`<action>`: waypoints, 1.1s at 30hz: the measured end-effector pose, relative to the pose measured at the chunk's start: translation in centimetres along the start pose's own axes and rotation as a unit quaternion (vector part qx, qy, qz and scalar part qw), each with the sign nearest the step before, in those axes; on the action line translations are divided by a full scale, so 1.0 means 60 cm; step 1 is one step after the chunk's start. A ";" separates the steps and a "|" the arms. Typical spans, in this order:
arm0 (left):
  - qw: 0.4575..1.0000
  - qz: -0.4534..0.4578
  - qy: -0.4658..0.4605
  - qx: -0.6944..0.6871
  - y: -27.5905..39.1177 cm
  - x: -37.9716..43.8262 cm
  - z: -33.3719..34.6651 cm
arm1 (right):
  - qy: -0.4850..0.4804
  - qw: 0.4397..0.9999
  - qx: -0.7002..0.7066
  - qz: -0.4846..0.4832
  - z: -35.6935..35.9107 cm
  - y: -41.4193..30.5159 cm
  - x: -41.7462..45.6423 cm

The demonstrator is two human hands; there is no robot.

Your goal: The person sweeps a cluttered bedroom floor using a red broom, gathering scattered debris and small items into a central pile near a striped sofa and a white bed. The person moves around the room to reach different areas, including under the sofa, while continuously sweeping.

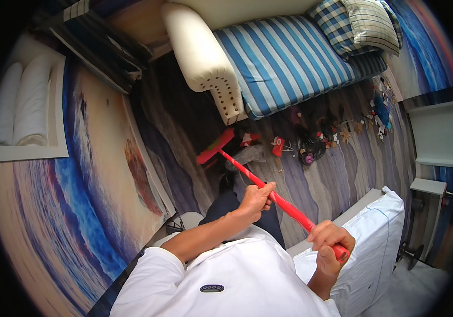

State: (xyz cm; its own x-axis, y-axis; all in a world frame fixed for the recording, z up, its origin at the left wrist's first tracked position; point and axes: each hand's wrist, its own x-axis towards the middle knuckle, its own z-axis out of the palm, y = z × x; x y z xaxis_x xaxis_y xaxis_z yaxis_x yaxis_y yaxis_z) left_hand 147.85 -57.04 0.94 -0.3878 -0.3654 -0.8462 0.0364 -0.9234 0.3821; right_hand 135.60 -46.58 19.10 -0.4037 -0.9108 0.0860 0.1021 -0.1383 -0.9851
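A red broom (246,171) runs slantwise before me, its bristled head (215,146) low over the floor near the sofa's left front leg. Partway along the handle, my left hand (256,200) is closed around it. My right hand (330,241) grips the handle near its top end. Close to the broom head lie a red-and-white scrap (249,138) and a crumpled clear plastic sheet (248,155). Farther right are a red packet (278,146) and a black plastic bag (312,150) among mixed litter (345,132).
A cream sofa (206,51) with a blue striped seat (282,59) stands ahead. Left is a mural-covered wall (91,174) with rolls (32,103) in a recess. A white-covered mattress or cushion (363,241) leans at my right. White shelving (442,134) stands beyond it.
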 end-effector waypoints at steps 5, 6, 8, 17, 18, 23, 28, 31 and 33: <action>0.997 0.031 0.062 -0.036 -0.009 0.028 -0.073 | -0.116 0.993 0.024 0.024 -0.002 0.061 0.034; 0.995 0.048 0.078 -0.048 -0.020 0.047 -0.088 | -0.139 0.990 0.016 0.019 -0.008 0.082 0.041; 0.990 0.081 0.076 -0.088 -0.036 0.082 -0.101 | -0.144 0.987 0.023 0.060 -0.022 0.119 0.041; 0.992 0.047 0.081 -0.083 -0.140 0.178 0.107 | -0.151 0.988 -0.007 0.040 -0.276 0.116 0.029; 0.994 0.039 0.072 -0.067 -0.146 0.178 0.155 | -0.127 0.991 -0.004 0.032 -0.315 0.108 0.023; 0.999 0.044 0.010 -0.022 -0.201 0.198 0.361 | -0.001 1.000 0.025 -0.001 -0.450 0.029 0.003; 0.999 0.038 0.012 -0.001 -0.203 0.158 0.470 | 0.042 0.995 0.062 -0.065 -0.523 -0.012 -0.003; 0.999 0.038 0.033 0.006 -0.197 0.141 0.463 | 0.036 0.993 0.099 -0.047 -0.543 -0.015 0.007; 0.997 0.046 0.058 -0.011 -0.194 0.132 0.427 | 0.005 0.992 0.124 -0.024 -0.533 -0.003 0.014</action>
State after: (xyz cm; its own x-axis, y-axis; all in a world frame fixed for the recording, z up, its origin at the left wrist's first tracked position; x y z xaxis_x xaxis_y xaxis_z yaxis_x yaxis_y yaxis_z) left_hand 120.77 -46.19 -0.72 -0.2729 -0.4583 -0.8459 0.0870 -0.8874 0.4527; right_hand 106.16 -34.85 14.58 -0.4226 -0.8970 0.1294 0.3020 -0.2739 -0.9131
